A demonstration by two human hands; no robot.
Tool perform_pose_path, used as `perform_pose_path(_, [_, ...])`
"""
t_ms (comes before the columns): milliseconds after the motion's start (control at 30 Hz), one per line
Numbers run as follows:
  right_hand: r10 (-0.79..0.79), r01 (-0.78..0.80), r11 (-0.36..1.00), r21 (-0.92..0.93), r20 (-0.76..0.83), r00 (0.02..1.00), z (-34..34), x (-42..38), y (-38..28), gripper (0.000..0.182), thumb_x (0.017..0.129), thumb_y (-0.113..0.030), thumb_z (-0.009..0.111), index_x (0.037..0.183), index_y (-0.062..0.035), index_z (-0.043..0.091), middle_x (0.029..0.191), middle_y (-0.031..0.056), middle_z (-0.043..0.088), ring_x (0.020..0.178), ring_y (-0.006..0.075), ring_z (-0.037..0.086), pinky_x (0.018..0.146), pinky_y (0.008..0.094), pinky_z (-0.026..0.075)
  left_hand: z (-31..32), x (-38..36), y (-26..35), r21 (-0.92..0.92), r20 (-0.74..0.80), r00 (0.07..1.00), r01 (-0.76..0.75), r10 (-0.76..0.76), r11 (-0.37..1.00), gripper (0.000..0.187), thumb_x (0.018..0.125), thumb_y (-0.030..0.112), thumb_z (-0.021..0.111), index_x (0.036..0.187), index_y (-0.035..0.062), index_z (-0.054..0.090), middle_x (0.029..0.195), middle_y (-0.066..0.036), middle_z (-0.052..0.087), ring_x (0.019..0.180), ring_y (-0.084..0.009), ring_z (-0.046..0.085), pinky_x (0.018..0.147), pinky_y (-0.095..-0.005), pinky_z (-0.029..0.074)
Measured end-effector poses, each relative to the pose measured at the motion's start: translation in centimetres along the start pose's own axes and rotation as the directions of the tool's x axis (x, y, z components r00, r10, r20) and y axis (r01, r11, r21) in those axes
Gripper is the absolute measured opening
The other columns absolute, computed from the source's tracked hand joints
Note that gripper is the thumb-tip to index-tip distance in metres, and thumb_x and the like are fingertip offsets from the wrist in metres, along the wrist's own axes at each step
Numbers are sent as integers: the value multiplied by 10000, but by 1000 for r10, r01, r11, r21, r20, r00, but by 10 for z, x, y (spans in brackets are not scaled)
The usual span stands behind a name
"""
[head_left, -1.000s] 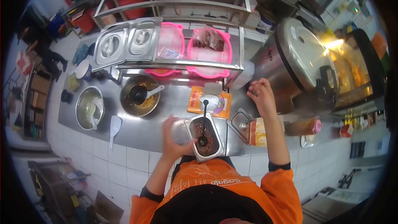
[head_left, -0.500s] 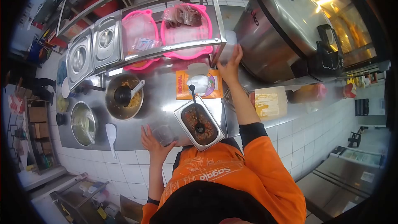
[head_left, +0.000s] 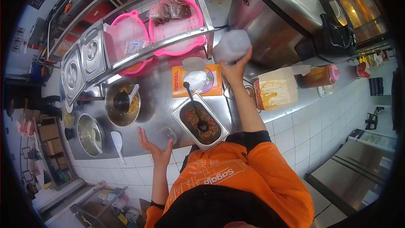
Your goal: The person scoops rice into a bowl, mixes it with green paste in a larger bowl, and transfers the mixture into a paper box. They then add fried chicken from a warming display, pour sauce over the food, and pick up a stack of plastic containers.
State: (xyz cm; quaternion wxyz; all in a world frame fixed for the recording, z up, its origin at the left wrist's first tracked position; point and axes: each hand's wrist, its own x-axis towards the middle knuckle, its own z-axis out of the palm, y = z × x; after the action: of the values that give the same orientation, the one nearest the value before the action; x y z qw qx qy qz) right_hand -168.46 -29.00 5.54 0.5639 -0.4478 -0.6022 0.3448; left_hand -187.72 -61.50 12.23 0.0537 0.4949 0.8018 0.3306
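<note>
My right hand [head_left: 236, 69] grips a cloudy, translucent plastic tub [head_left: 231, 45] between the rack post and the big steel cooker. My left hand [head_left: 155, 148] is open, fingers spread, beside a small clear plastic cup [head_left: 167, 134] near the counter's front edge. Between my arms stands a steel pan [head_left: 175, 112] of chopped red and brown relish, with a black ladle [head_left: 195, 103] leaning in it. Behind that pan, a white bundle [head_left: 195, 80] lies on an orange packet [head_left: 179, 85].
Left on the counter are a steel bowl with food [head_left: 110, 114], another steel bowl [head_left: 80, 137] and a white rice paddle [head_left: 117, 143]. Pink baskets [head_left: 201, 29] and lidded steel pans [head_left: 90, 50] fill the rack. At right are the cooker [head_left: 274, 21], a sauce-stained tray [head_left: 276, 93] and a pink-capped bottle [head_left: 318, 77].
My right hand has brought the plastic tub out from behind the rack post, toward me. My left hand has shifted slightly left and down, its thumb now raised beside the clear cup.
</note>
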Motion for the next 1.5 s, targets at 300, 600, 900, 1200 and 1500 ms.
perform_pose_path(300, [49,-41,995,93,-85,995,-19,-16,-15,1158,624,16,727,1416,-139,-103,1429,212,120,1311,334,259,1067,439,277,16,82,71,-347,20,916,-370,401,862,601,722,121,706,1246,21,429,1291,-182,430,1197,-356,386,989,-448,301])
perform_pose_path(600, [-39,35,998,-45,-79,996,-13,-17,-39,1132,627,-12,734,1410,-74,-82,1401,232,145,1310,342,239,1067,430,253,84,177,136,-522,377,787,-255,488,814,326,825,50,501,1145,4,539,1081,-160,586,1002,-315,558,854,-381,434])
perform_pose_path(900, [32,-45,991,-124,-109,994,-15,-30,-12,1090,645,-86,746,1396,-30,-42,1376,253,204,1283,349,284,1055,417,266,197,216,148,-318,765,642,432,-40,844,707,737,164,484,1385,-18,267,1310,-268,422,1210,-356,443,1011,-370,348])
perform_pose_path(1200, [-25,25,999,-38,9,1000,-23,-11,7,1034,628,-109,790,1371,-55,73,1347,200,223,1251,320,317,1043,397,269,289,206,120,-628,511,835,524,-202,575,496,781,201,414,1212,-38,472,1146,-237,526,1065,-348,513,929,-379,396])
perform_pose_path(1500, [-74,37,985,-170,-217,973,-1,-1,-19,927,603,-139,808,1332,-128,235,1195,197,324,1096,401,413,909,460,386,230,206,174,-682,729,680,731,-74,-6,493,872,299,294,1212,-11,473,1213,-202,524,1147,-314,500,1018,-423,364])
